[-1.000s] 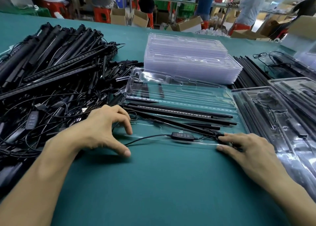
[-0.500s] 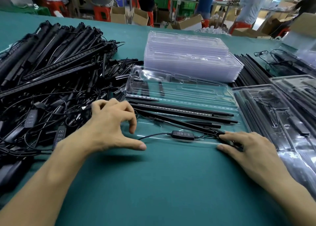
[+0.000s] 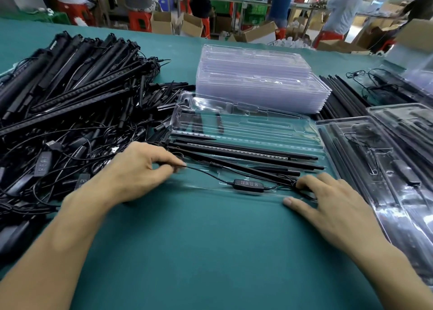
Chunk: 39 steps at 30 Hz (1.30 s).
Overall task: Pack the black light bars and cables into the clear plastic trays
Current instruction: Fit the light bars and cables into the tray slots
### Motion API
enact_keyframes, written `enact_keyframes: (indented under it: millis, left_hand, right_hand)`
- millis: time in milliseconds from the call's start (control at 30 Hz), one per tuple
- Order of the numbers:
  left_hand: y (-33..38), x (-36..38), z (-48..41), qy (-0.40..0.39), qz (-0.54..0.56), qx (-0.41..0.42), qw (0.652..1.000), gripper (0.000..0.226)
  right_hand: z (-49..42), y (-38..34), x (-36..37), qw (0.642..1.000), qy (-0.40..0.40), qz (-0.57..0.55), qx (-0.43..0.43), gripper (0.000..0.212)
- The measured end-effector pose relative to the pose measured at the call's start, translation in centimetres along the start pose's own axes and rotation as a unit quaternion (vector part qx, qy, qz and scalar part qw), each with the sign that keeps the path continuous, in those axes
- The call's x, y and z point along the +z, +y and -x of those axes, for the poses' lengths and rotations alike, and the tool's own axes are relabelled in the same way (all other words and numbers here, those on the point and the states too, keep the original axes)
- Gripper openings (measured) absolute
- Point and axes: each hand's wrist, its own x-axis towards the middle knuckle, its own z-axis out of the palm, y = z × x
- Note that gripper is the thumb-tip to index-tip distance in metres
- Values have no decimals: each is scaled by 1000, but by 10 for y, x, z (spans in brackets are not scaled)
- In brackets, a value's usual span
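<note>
On tray [image 3: 257, 127] front: cable [image 3: 248, 183] pinched by left hand [image 3: 138, 169], seemingly pressed under flat right hand [image 3: 328, 199].

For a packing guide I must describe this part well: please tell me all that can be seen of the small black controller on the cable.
The controller is a small black oblong, plastic by its look, with four pale-outlined buttons in a row on top. It lies flat, lengthwise left to right, at the near edge of the open clear tray. A thin black cable leaves both ends: leftward to the left hand, which pinches it, rightward under fingers of the right hand. Neither hand touches the controller.
</note>
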Motion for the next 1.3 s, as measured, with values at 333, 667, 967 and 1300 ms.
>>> enact_keyframes:
  millis: [333,667,967,1300]
  left_hand:
    - [-7,-3,3,40,-230,-72,970,36]
    - [-2,5,3,151,-288,-185,927,22]
    - [-15,8,-2,156,-389,-147,896,30]
    - [10,23,-29,213,-236,-69,946,18]
  right_hand:
    - [-2,6,2,999,9,-46,-1,61]
    - [-2,13,5,997,24,-75,-9,57]
    - [0,16,7,997,25,-70,-15,60]
    - [-5,26,2,981,-10,-185,-49,37]
